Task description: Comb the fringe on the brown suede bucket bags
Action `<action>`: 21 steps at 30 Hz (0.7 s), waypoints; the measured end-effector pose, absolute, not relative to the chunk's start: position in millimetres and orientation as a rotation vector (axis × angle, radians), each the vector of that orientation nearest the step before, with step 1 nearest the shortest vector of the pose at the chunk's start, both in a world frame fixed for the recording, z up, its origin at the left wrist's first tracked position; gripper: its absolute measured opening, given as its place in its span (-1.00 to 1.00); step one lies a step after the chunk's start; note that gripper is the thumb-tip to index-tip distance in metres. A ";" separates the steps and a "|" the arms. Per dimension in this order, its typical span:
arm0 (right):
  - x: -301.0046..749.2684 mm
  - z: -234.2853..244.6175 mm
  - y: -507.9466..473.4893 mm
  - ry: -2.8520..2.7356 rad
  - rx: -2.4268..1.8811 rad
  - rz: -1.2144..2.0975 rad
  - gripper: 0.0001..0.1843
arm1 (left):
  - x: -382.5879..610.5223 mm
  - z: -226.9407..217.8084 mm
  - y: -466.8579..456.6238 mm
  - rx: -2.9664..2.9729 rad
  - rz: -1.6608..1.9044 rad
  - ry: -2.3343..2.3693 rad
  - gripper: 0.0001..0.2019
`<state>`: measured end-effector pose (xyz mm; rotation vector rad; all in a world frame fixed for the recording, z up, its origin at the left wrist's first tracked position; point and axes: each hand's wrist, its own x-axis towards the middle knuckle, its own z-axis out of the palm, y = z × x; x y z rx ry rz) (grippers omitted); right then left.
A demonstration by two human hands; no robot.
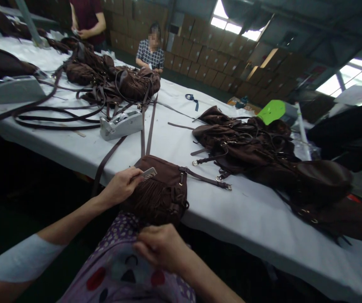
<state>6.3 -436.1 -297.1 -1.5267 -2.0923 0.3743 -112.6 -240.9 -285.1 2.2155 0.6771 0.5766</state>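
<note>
A dark brown fringed bag [160,164] lies at the front edge of the white-covered table, its fringe hanging over the flap and a buckled strap stretched out to the right. My left hand [124,185] is closed around a grey comb [149,173], whose teeth are over the top of the fringe. Below the bag, close to my patterned apron [120,235], my right hand [165,246] is curled with its fingers drawn together. Whatever is between those fingers, if anything, is hidden.
A pile of brown bags [240,143] with loose straps covers the right side. More bags [136,84] lie at the back left, by a grey tape dispenser [122,125]. Another dispenser [12,89] stands far left. Two people are across the table, before stacked cartons [196,50].
</note>
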 end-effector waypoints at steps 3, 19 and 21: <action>58.9 -288.5 -417.3 -1.522 -1.835 0.114 -0.63 | -89.6 -261.0 -244.8 2.500 0.503 0.483 -0.75; 128.9 -348.1 -356.4 -1.386 -2.254 0.157 -0.46 | -38.2 -285.7 -250.5 2.874 -0.222 0.131 -0.87; 130.6 -347.8 -356.3 -1.407 -2.277 0.184 -0.45 | -43.2 -286.5 -252.6 2.827 -0.314 0.034 -0.88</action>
